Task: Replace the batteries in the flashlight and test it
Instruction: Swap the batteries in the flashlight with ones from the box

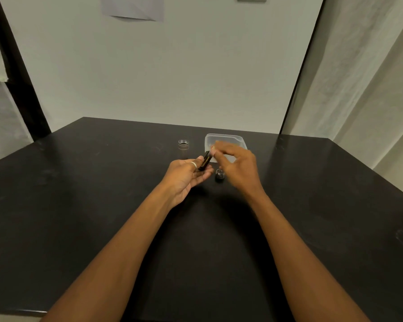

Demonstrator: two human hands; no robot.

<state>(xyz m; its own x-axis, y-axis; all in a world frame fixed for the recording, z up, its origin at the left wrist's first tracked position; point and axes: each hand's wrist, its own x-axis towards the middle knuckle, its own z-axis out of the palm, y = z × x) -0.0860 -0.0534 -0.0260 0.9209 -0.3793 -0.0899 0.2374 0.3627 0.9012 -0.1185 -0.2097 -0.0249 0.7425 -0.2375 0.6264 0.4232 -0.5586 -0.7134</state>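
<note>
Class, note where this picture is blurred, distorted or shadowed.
Head view: the right hand blurs with motion, while the left hand and its black piece look sharper; the wide lens leans the walls outward; soft shadows darken the table near the hands.

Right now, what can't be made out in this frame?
Head view only.
Right hand: fingertips motion-blurred; whether they pinch anything is unclear.
Black stick in the left hand: lower end hidden by fingers; too small to identify.
Plastic tub: inside partly blocked by the right hand.
</note>
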